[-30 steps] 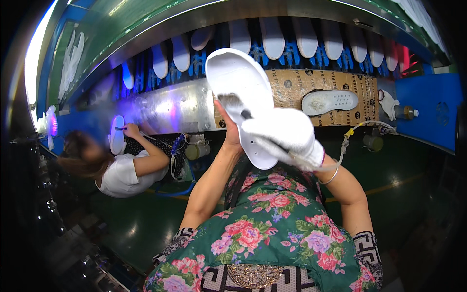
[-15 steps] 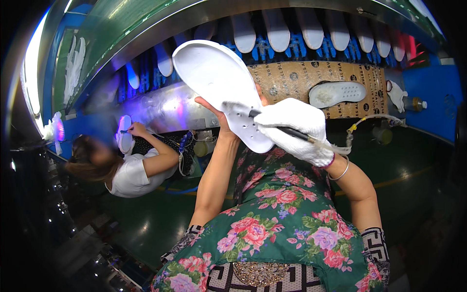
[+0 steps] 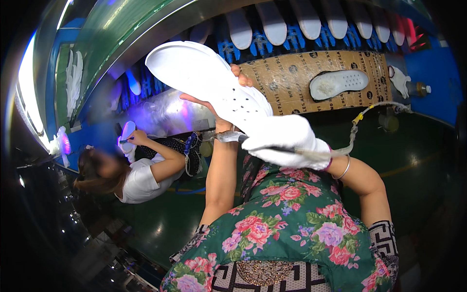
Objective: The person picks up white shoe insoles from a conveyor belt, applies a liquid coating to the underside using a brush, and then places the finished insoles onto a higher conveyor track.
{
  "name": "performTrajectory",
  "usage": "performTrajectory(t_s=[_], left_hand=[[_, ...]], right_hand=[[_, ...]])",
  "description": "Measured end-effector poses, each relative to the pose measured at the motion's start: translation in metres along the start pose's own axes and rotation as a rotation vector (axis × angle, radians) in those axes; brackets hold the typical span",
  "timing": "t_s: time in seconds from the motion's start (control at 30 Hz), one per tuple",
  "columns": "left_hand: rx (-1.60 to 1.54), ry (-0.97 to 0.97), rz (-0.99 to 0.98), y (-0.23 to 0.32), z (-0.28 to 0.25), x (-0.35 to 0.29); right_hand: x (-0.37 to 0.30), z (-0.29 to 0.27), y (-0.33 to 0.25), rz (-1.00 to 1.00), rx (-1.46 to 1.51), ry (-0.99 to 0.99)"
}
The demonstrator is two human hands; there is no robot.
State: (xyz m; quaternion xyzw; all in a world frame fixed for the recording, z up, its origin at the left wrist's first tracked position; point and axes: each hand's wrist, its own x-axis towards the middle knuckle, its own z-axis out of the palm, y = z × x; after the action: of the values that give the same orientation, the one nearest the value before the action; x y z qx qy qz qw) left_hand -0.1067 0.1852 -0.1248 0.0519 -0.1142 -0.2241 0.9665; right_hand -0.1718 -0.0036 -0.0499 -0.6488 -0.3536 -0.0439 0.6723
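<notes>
A white shoe sole (image 3: 194, 70) with a row of small holes lies across my bare left hand (image 3: 221, 120), whose fingers wrap around its edges from beneath. My right hand (image 3: 287, 141), in a white knit glove, is closed around a dark-handled brush (image 3: 227, 136). The bristles are just below the sole's near edge, over my left wrist. From the brush's rear end a clear tube (image 3: 346, 146) leads off to the right. A second sole (image 3: 339, 85), greyish white with a dark rim, lies on the brown printed cardboard (image 3: 287, 92) in front of me.
Along the back, several pale soles (image 3: 275, 29) stand in blue holders. A white glove (image 3: 400, 82) lies beside a bottle (image 3: 418, 89) at the right. On the left a co-worker (image 3: 146, 173) brushes another sole. A small fan (image 3: 62, 146) stands farther left.
The sole has shifted left and tilted in my left hand. My right hand has drawn the brush off the sole's face, down past its near edge. The whole view has shifted slightly.
</notes>
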Motion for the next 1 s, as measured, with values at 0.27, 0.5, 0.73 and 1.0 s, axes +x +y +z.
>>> performTrajectory(t_s=[0.27, 0.5, 0.73, 1.0], left_hand=[[0.107, 0.018, -0.072, 0.013, 0.009, 0.021], [0.328, 0.101, -0.127, 0.024, 0.007, 0.033], [0.41, 0.303, -0.372, 0.032, 0.01, 0.039], [0.374, 0.182, -0.667, 0.04, -0.004, 0.05]], right_hand=[[-0.001, -0.002, 0.001, -0.012, -0.158, -0.011], [0.007, -0.014, 0.003, 0.027, -0.274, 0.016], [0.008, -0.009, -0.01, 0.172, -0.013, -0.029], [-0.005, -0.001, 0.005, 0.011, -0.204, -0.104]])
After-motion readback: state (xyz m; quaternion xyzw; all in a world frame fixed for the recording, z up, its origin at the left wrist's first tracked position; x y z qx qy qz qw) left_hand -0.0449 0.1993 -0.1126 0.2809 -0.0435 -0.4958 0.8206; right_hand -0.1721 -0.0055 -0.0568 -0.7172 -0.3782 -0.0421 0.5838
